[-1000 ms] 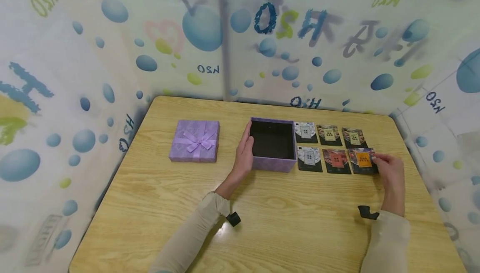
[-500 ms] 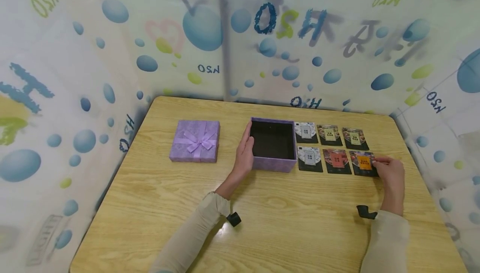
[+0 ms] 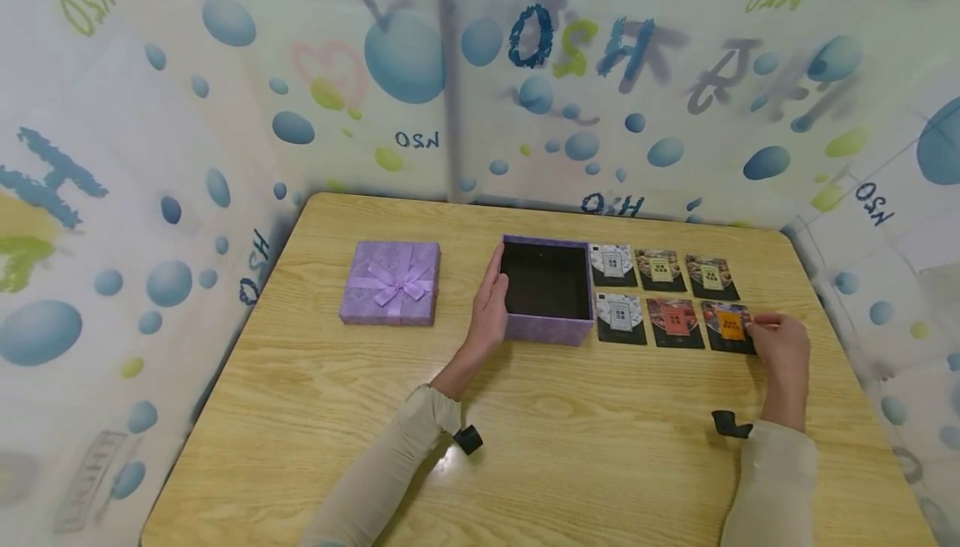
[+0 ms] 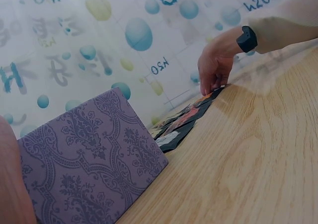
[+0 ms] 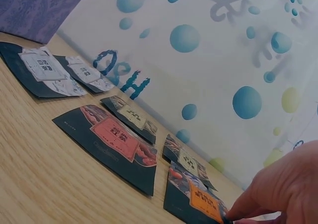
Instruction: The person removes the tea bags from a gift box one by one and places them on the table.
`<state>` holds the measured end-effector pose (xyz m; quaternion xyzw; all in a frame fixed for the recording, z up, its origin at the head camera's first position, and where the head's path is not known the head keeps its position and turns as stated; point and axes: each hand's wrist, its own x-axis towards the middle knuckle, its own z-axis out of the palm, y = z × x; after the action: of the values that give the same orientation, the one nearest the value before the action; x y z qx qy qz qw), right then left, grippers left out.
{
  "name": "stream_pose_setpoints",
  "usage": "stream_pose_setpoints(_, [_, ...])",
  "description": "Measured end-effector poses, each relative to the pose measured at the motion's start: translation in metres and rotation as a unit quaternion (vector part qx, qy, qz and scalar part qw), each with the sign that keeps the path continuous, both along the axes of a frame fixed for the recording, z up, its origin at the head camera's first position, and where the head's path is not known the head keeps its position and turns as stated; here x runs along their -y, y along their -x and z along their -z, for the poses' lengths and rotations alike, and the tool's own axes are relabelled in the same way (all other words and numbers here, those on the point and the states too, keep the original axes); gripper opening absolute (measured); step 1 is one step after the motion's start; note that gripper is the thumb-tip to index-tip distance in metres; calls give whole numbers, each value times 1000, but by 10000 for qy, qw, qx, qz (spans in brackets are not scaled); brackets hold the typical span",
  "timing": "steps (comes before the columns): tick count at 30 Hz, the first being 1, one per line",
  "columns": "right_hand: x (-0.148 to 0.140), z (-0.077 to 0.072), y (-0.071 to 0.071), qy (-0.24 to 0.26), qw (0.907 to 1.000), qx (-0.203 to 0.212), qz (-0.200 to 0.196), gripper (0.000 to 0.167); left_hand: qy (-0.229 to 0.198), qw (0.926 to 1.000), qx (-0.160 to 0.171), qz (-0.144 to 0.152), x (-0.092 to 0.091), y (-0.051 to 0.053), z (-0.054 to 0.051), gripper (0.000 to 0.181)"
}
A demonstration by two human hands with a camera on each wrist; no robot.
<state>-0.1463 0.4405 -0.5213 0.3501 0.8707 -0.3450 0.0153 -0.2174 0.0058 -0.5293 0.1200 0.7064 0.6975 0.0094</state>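
Note:
An open purple box (image 3: 546, 332) with a black inside stands at the middle of the table. My left hand (image 3: 489, 303) rests along its left side, fingers straight; in the left wrist view the box's patterned wall (image 4: 94, 159) is beside that hand. To the right, flat tea sachets lie in two rows. My right hand (image 3: 783, 347) pinches the right edge of the orange-labelled sachet (image 3: 726, 326), at the right end of the front row. Beside it lies a red-labelled sachet (image 3: 675, 323), then a white-labelled sachet (image 3: 620, 318) near the box.
The purple box lid (image 3: 390, 282), tied with a ribbon bow, lies left of the box. In the back row are another white-labelled sachet (image 3: 612, 265) and two yellow-labelled sachets (image 3: 660, 269). A patterned wall stands behind the wooden table (image 3: 570, 439).
The orange-labelled sachet has shifted slightly right and toward me and now lies lower, in line with the front row. My right hand stays at its edge; the left hand has not moved.

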Motion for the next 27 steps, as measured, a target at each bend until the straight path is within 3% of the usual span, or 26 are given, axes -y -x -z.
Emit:
stream_pose_setpoints(8, [6,0,-6,-185,9982,-502,253,48,33,10000,-26,62,0,-2,-3,54])
stream_pose_setpoints(16, [26,-12,-5,186,9855,-1630,424,33,18,9997,-37,243,-4,-1,0,54])
stream_pose_setpoints(17, [31,-14,-4,251,9834,-1760,374,32,18,9996,13,270,-3,-3,-5,54])
stream_pose_setpoints(21, [56,-19,6,519,9729,-2253,36,31,35,9996,130,258,1,-2,-5,54])
stream_pose_setpoints(23, [73,-21,18,586,9682,-2414,-284,31,25,9998,139,143,6,-1,-4,54])
stream_pose_setpoints(24, [83,-22,25,578,9654,-2501,-462,31,46,9999,129,65,8,1,1,54])
stream_pose_setpoints(27, [112,-23,43,463,9565,-2694,-1023,33,88,9998,177,-48,18,3,0,55])
